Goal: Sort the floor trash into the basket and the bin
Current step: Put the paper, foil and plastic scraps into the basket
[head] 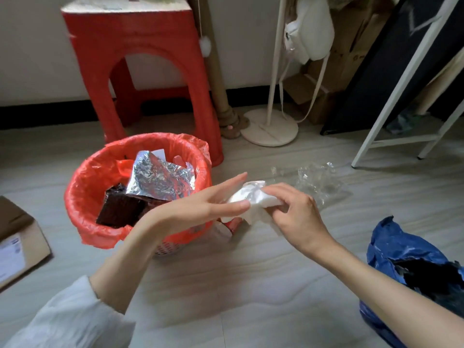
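Your right hand (298, 214) pinches a crumpled white tissue (253, 199), soft and creased, with its fingers curled round the wad, just to the right of the basket (100, 177). Your left hand (208, 204) is spread, fingers straight and together, its fingertips touching the left side of the tissue; it reaches over the basket's near right rim. The basket is round, lined with a thin, glossy red plastic bag whose edge is folded and rumpled over the rim, and a white perforated wall shows beneath the liner at the near side. Inside it lie a crinkled sheet of silver foil (160, 177) and a dark brown, flat, rectangular wrapper (123, 209). Right of the basket, beyond your hands, a crumpled piece of clear plastic film (316, 179) lies on the pale wood-grain floor (226, 272). Far to the basket's right, at the near edge, sits the bin (401, 249), covered by a wrinkled blue plastic bag with a dark opening. Behind the basket stands a red plastic stool (140, 59) with arched sides. To the basket's left is a brown cardboard box (17, 237) with a white label.
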`<state>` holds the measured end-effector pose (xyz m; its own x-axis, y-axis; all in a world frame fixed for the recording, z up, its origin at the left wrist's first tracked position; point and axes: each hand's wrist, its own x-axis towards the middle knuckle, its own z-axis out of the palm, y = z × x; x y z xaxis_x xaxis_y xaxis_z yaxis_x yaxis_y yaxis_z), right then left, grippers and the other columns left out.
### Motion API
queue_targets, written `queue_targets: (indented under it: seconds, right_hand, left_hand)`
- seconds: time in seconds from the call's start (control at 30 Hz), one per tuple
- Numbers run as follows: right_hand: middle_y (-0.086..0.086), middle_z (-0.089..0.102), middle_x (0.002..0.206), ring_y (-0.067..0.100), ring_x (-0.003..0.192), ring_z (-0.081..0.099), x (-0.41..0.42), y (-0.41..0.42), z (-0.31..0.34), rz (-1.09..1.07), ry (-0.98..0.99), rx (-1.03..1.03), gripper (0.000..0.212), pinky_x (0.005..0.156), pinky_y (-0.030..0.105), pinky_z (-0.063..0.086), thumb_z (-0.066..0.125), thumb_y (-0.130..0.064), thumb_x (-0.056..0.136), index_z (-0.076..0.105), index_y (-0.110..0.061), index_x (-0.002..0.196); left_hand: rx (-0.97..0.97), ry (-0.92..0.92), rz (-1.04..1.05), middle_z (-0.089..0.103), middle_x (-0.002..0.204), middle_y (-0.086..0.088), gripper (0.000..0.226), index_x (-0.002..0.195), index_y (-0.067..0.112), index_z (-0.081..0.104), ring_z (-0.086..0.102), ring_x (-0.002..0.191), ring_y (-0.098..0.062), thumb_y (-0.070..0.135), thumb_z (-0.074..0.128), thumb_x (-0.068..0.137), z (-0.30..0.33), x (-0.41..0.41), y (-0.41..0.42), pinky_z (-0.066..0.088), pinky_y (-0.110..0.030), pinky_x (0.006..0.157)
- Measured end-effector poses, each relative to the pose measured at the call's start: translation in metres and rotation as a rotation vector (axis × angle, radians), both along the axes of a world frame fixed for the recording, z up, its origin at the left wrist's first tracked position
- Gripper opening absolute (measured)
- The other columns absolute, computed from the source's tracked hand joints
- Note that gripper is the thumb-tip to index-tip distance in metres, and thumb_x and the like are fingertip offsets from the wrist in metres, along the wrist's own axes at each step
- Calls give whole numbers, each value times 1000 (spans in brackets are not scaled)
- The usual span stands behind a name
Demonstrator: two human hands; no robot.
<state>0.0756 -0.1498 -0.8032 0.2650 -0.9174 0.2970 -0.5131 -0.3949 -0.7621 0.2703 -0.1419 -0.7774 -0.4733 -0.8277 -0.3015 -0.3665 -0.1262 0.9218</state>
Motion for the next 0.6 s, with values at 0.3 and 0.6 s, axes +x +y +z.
queue_targets:
  seconds: [0.3,0.6]
  right_hand:
    - [-16,63,83,-6,79,58,94,-53,52,139,-225,-57,28,72,9,45,68,2,74,74,-15,96]
    - [5,23,154,20,144,10,157,-71,11,87,424,-22,53,118,43,-4,48,-39,93,37,-19,141]
  left_hand:
    - [-448,-90,292,64,89,6,36,109,15,62,57,74,5,28,68,76,54,68,-22,43,-9,65]
    - [-787,-457,894,60,84,0,18,101,8,61,53,72,-17,11,64,84,36,158,-47,37,-26,59]
